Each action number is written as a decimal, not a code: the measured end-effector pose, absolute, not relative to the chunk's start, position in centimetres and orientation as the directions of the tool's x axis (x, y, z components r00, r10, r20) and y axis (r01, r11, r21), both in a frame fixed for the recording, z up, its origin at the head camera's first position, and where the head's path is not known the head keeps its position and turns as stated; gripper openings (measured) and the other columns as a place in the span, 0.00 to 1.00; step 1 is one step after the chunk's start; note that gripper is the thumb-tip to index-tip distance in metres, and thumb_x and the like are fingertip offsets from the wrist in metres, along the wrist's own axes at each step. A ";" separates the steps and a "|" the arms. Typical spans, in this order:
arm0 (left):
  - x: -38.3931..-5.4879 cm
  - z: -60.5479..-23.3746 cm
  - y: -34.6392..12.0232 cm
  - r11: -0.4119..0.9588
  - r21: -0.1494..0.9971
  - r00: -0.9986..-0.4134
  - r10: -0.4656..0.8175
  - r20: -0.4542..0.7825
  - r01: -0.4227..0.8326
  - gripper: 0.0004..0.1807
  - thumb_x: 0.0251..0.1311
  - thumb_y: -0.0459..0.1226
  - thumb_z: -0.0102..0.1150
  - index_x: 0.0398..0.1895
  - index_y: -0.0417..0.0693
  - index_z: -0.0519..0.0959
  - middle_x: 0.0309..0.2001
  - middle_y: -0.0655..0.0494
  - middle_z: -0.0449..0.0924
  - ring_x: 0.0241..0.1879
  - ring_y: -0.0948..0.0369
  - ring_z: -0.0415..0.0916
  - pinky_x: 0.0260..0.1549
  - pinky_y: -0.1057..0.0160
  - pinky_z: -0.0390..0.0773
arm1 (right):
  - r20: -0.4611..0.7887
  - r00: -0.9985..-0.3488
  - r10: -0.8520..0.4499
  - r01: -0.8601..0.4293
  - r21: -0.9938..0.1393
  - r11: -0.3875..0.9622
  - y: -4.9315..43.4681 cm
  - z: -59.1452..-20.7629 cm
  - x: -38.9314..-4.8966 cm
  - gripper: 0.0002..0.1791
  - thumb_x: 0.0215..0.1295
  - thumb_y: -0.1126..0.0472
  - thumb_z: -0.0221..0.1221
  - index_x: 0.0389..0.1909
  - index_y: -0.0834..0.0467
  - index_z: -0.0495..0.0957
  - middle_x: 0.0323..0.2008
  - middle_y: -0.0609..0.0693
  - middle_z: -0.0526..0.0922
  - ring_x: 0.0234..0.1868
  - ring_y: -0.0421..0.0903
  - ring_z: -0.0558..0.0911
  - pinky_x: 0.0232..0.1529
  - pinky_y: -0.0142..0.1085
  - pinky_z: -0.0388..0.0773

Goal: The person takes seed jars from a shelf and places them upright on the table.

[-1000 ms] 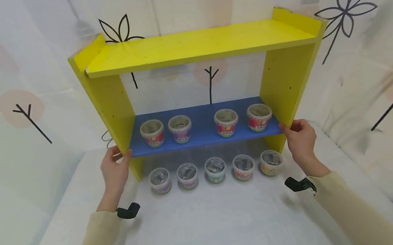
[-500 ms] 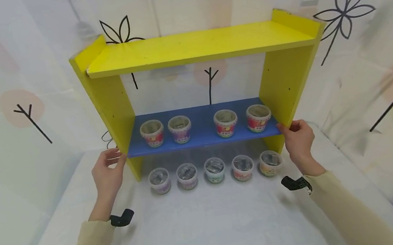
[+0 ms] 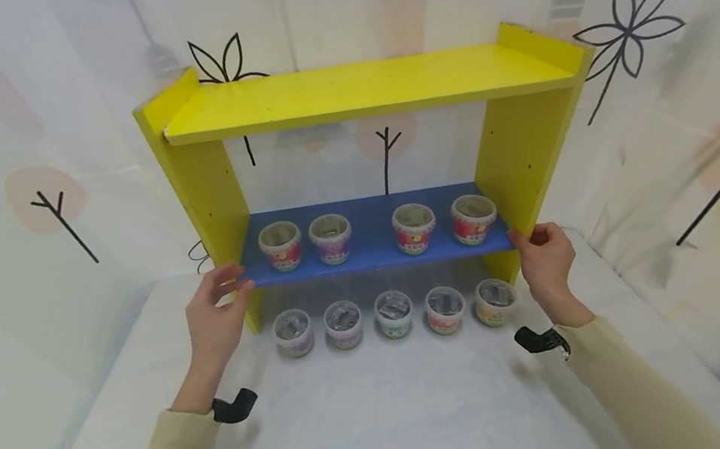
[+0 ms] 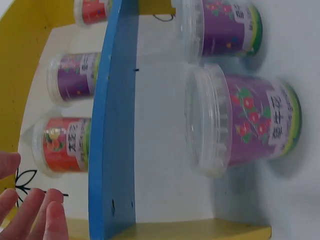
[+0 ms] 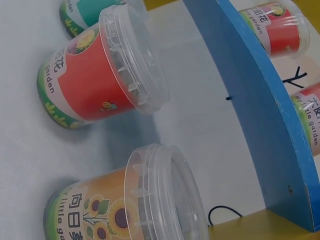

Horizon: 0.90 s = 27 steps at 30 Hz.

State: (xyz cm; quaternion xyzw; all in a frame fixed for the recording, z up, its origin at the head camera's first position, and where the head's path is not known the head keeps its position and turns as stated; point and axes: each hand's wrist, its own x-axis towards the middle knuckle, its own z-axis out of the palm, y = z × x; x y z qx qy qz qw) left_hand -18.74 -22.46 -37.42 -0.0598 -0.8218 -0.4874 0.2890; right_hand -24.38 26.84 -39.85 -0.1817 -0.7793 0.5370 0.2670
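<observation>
Yellow-and-blue shelf unit [image 3: 369, 87] stands at the person's 12 o'clock on the white table [image 3: 392, 417], its blue board [image 3: 370, 223] bearing four flower-labelled plastic tubs [image 3: 415, 238], with five more tubs [image 3: 395, 324] lined up towards 6 o'clock; at 8 o'clock the left hand [image 3: 218, 319] has its fingers loosely spread near the board's end, while at 4 o'clock the right hand [image 3: 547, 264] pinches the right side panel [image 3: 529, 134] between thumb and fingers
</observation>
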 end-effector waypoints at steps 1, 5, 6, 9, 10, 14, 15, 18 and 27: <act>-18.7 -37.4 -22.2 0.513 0.770 -0.835 -0.168 0.524 0.380 0.24 0.64 0.38 0.66 0.62 0.45 0.74 0.56 0.52 0.81 0.51 0.54 0.81 0.38 0.78 0.78 | 0.214 -0.795 0.567 0.002 -0.934 0.357 26.9 -39.9 -24.3 0.24 0.66 0.47 0.64 0.48 0.64 0.74 0.43 0.50 0.77 0.41 0.43 0.76 0.39 0.25 0.75; -19.0 -37.0 -21.5 0.502 0.774 -0.857 -0.114 0.502 0.386 0.28 0.63 0.39 0.67 0.65 0.47 0.71 0.60 0.50 0.78 0.54 0.53 0.79 0.40 0.78 0.77 | 0.198 -0.803 0.562 0.015 -0.936 0.352 26.9 -39.9 -24.2 0.24 0.67 0.46 0.63 0.49 0.63 0.73 0.44 0.50 0.77 0.41 0.43 0.76 0.41 0.26 0.76; -19.2 -37.0 -21.3 0.496 0.772 -0.857 -0.102 0.506 0.397 0.29 0.63 0.39 0.67 0.66 0.46 0.71 0.61 0.49 0.78 0.54 0.52 0.79 0.40 0.78 0.77 | 0.202 -0.801 0.563 0.012 -0.936 0.353 26.9 -39.9 -24.2 0.24 0.67 0.47 0.63 0.49 0.63 0.73 0.44 0.50 0.77 0.42 0.43 0.76 0.41 0.26 0.76; -19.8 -36.9 -21.1 0.490 0.766 -0.855 -0.076 0.514 0.417 0.30 0.62 0.38 0.68 0.67 0.45 0.70 0.62 0.48 0.76 0.55 0.50 0.79 0.42 0.73 0.79 | 0.215 -0.798 0.563 0.000 -0.934 0.357 26.8 -40.0 -24.2 0.24 0.67 0.47 0.63 0.49 0.63 0.73 0.44 0.50 0.77 0.42 0.43 0.76 0.43 0.27 0.76; -20.0 -36.9 -21.0 0.490 0.764 -0.854 -0.071 0.515 0.419 0.31 0.62 0.38 0.68 0.67 0.44 0.70 0.63 0.47 0.76 0.55 0.50 0.79 0.44 0.70 0.81 | 0.220 -0.798 0.561 -0.002 -0.932 0.363 26.8 -40.0 -24.3 0.24 0.67 0.47 0.63 0.49 0.64 0.73 0.45 0.51 0.77 0.43 0.44 0.76 0.43 0.27 0.76; -20.8 -36.9 -20.6 0.507 0.760 -0.865 -0.055 0.499 0.406 0.33 0.60 0.36 0.69 0.68 0.41 0.68 0.65 0.44 0.72 0.57 0.47 0.77 0.48 0.55 0.82 | 0.251 -0.792 0.557 -0.011 -0.917 0.398 26.8 -40.2 -24.4 0.24 0.68 0.47 0.62 0.50 0.64 0.73 0.46 0.53 0.77 0.44 0.44 0.75 0.42 0.28 0.76; -21.0 -36.8 -20.5 0.518 0.759 -0.871 -0.052 0.489 0.395 0.34 0.60 0.36 0.69 0.68 0.41 0.67 0.66 0.44 0.71 0.58 0.46 0.76 0.49 0.52 0.82 | 0.257 -0.790 0.556 -0.012 -0.914 0.406 26.8 -40.2 -24.4 0.24 0.68 0.47 0.62 0.50 0.65 0.73 0.47 0.54 0.77 0.45 0.45 0.75 0.42 0.28 0.76; -21.3 -36.5 -20.1 0.522 0.770 -0.889 -0.047 0.455 0.366 0.35 0.61 0.36 0.68 0.70 0.40 0.65 0.68 0.42 0.68 0.60 0.44 0.74 0.51 0.48 0.81 | 0.264 -0.788 0.556 -0.009 -0.908 0.419 26.7 -40.3 -24.4 0.24 0.69 0.47 0.61 0.51 0.64 0.73 0.48 0.55 0.77 0.46 0.45 0.75 0.43 0.28 0.76; -22.7 -35.7 -20.0 0.440 0.836 -0.920 -0.050 0.388 0.328 0.38 0.62 0.37 0.67 0.72 0.38 0.61 0.69 0.40 0.67 0.63 0.45 0.71 0.57 0.48 0.76 | 0.287 -0.797 0.531 -0.032 -0.899 0.437 26.9 -40.4 -24.3 0.26 0.69 0.47 0.61 0.52 0.65 0.72 0.50 0.57 0.77 0.49 0.46 0.75 0.44 0.28 0.75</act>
